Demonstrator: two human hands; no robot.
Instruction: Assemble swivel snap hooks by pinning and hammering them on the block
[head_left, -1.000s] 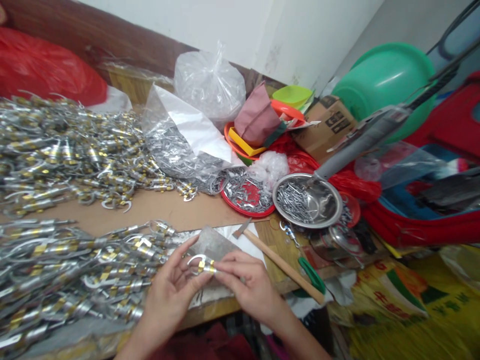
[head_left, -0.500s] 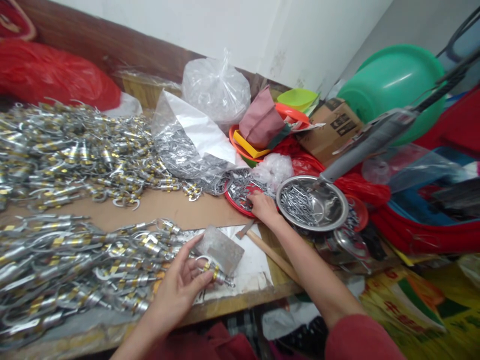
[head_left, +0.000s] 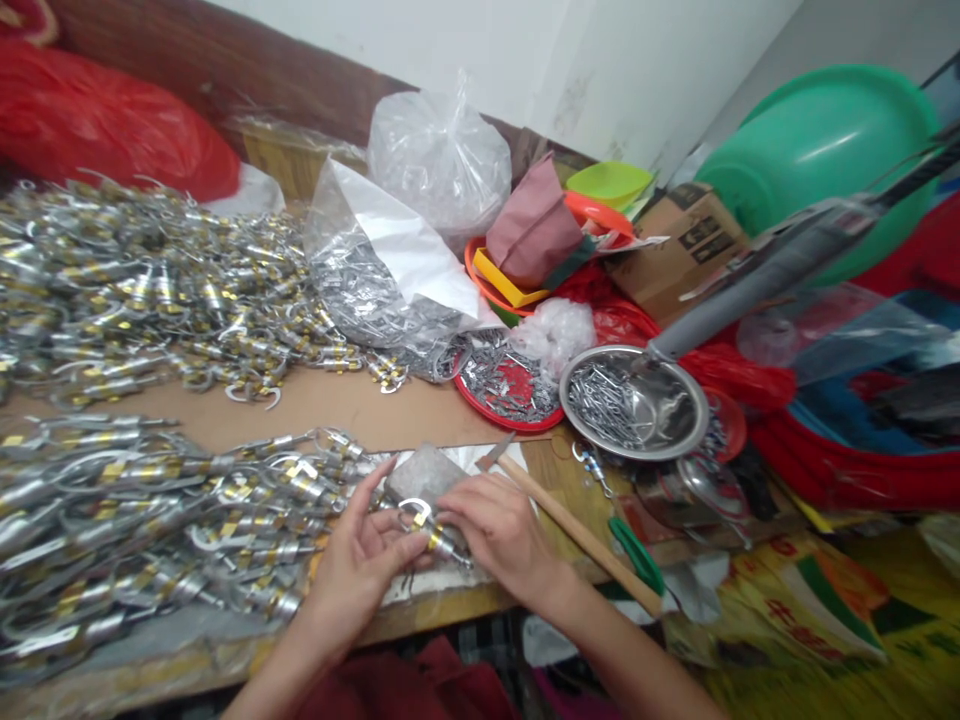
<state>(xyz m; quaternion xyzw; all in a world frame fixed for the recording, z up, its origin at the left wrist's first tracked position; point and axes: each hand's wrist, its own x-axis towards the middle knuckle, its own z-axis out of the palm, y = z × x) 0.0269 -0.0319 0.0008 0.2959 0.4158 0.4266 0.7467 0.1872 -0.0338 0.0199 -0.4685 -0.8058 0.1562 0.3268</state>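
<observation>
My left hand [head_left: 367, 555] grips a small silver-and-brass metal fitting with a curved hook [head_left: 435, 540] between thumb and fingers. Close against the fitting's right side, my right hand [head_left: 506, 530] has its fingers pinched together; whatever small part they hold is hidden. Just behind both hands lies a flat grey metal block [head_left: 424, 472] on white paper. A hammer [head_left: 577, 530] with a wooden handle rests to the right of my right hand. Beyond it stands a red dish [head_left: 517, 385] of small metal pieces.
Many similar fittings lie in a heap [head_left: 150, 290] at the back left and in rows [head_left: 150, 520] at the front left. A steel bowl [head_left: 694, 420] holds metal pins. Green-handled scissors [head_left: 636, 555] lie near the table edge. A grey tool [head_left: 757, 275] slants over the bowl.
My right hand has come back from the red dish to the fitting in my left hand. My left hand keeps its hold. The view has shifted slightly.
</observation>
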